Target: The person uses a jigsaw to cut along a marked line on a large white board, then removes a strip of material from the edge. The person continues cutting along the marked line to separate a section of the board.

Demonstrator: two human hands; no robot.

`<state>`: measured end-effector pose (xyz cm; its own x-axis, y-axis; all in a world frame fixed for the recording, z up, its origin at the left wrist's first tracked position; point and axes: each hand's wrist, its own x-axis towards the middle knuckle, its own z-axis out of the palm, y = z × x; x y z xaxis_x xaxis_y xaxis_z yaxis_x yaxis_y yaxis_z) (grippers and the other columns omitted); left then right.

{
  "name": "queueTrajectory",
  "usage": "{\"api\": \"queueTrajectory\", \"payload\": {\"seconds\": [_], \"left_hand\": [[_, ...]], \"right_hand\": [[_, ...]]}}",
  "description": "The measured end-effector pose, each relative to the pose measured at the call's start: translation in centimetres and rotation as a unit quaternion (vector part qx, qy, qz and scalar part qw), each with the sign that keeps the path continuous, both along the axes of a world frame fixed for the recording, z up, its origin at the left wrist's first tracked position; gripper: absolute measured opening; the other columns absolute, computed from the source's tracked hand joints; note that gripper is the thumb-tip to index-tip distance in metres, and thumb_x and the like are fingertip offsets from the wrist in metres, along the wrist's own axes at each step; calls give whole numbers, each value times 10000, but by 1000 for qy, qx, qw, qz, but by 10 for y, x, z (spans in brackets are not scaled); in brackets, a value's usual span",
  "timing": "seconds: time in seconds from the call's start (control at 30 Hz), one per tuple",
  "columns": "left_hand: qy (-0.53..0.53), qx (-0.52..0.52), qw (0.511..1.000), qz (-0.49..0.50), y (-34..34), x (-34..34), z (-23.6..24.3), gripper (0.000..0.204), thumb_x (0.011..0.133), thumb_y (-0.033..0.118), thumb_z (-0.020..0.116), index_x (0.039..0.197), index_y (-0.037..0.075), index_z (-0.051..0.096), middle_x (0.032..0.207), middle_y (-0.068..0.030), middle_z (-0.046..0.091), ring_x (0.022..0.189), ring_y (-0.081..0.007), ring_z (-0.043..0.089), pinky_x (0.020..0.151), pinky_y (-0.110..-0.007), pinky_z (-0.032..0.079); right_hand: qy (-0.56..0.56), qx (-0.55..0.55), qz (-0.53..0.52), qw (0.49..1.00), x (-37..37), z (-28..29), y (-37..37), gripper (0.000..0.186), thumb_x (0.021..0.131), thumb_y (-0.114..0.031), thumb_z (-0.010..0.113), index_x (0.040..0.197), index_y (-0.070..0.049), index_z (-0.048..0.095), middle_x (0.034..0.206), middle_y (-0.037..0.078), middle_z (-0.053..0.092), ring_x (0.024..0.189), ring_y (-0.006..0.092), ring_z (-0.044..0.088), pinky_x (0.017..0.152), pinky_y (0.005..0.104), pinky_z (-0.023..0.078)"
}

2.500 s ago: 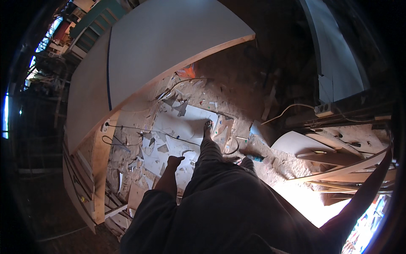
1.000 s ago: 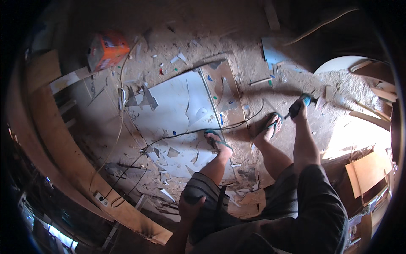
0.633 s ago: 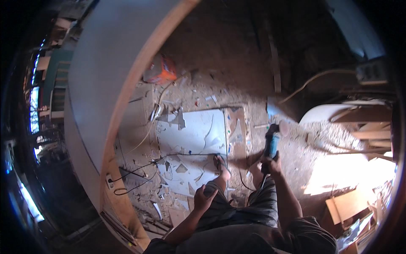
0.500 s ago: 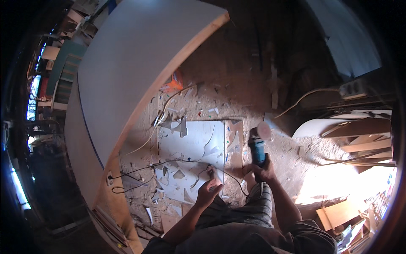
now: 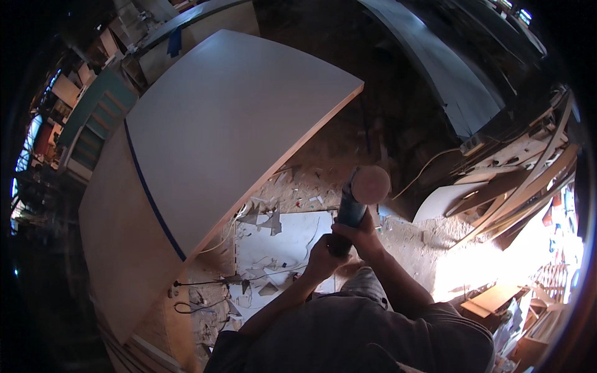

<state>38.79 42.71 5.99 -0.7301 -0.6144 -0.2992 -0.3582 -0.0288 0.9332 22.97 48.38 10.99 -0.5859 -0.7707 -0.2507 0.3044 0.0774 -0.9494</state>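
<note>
An angle grinder (image 5: 352, 211) with a dark teal body points away from me, its round pinkish disc (image 5: 371, 184) facing up at the far end. My right hand (image 5: 360, 236) is wrapped round the middle of the body. At the rear end, my left hand (image 5: 326, 258) closes on the dark handle part. Left of the grinder lies a large pale panel (image 5: 242, 118) on a worktable, its near edge wooden and a dark blue strip (image 5: 152, 193) crossing it. The grinder is apart from the panel.
A white sheet (image 5: 280, 236) on the floor carries scraps and shavings. A dark cord (image 5: 211, 283) runs from the table's side. To the right are stacked boards (image 5: 491, 298), curved offcuts (image 5: 448, 200) and a power strip (image 5: 472, 146). Another long pale panel (image 5: 435, 62) stands at the far right.
My right hand has raised the grinder, and its disc now faces up toward me. My left hand, earlier off the tool, has taken hold of its rear end. The view has shifted.
</note>
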Motion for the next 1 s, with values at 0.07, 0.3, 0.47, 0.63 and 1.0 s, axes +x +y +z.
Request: {"api": "queueTrajectory", "payload": {"seconds": [0.07, 0.3, 0.47, 0.63, 1.0], "left_hand": [[-7, -68, 997, 48, -11, 28, 11, 654, 730, 286, 945, 1223, 9, 616, 1085, -156, 734, 1011, -274, 730, 924, -398, 574], [37, -1, 999, -33, -82, 87, 41, 523, 712, 219, 935, 1130, -2, 713, 1022, -97, 765, 963, -192, 716, 891, -371, 576], [148, 284, 922, -216, -143, 91, 53, 480, 760, 133, 933, 1178, 24, 724, 1051, -67, 767, 980, -181, 732, 930, -344, 582], [75, 220, 969, -81, -173, 77, 51, 574, 759, 178, 945, 1243, 5, 690, 1148, -70, 735, 1076, -163, 687, 994, -355, 542], [77, 149, 979, -113, -198, 43, 49, 534, 693, 149, 888, 1177, 5, 712, 1091, -58, 731, 1030, -176, 669, 978, -351, 517]], "right_hand": [[-56, -12, -21, 998, 44, 1, -20, 829, 768, -149, 915, 1434, -28, 435, 1210, 118, 632, 1120, 221, 656, 928, 385, 575], [-163, -110, 56, 979, 85, 24, -55, 794, 815, -178, 859, 1470, -13, 440, 1288, 154, 640, 1209, 273, 643, 1014, 425, 541], [-266, -324, 268, 868, 63, 27, -124, 761, 746, -199, 876, 1390, -16, 515, 1148, 194, 708, 1103, 371, 711, 1029, 521, 550], [-193, -183, 177, 948, 54, 23, -160, 640, 913, -430, 748, 1361, -39, 509, 1128, 187, 693, 1099, 371, 715, 1020, 540, 571], [-292, -194, 37, 936, 50, 17, -179, 812, 1037, -734, 411, 1529, -89, 459, 1379, 189, 629, 1253, 381, 641, 1020, 578, 548]]}}
